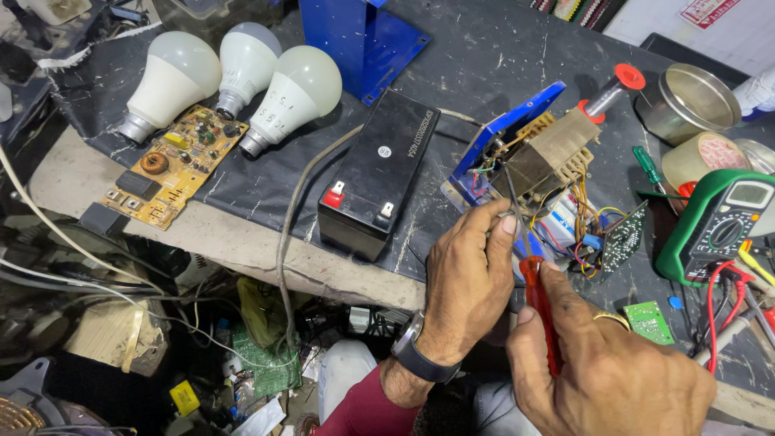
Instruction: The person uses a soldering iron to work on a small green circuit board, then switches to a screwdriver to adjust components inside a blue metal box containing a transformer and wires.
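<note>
Three white bulbs (pixel 242 77) back left, yellow circuit board (pixel 173 165) just below. Black battery (pixel 379 173) mid-bench. Green multimeter (pixel 722 222) far right, tape roll (pixel 702 157) & metal tin (pixel 686 101) behind it.

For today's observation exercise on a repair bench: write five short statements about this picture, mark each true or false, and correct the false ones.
1. The right hand holds a red-handled screwdriver. True.
2. Four white bulbs lie on the bench. False: three white bulbs lie there, side by side.
3. The left hand rests at the open device with a blue frame. True.
4. The black battery lies on top of the yellow circuit board. False: the yellow circuit board lies apart, to the battery's left by the bulbs.
5. The green multimeter lies left of the bulbs. False: it lies at the far right.
</note>
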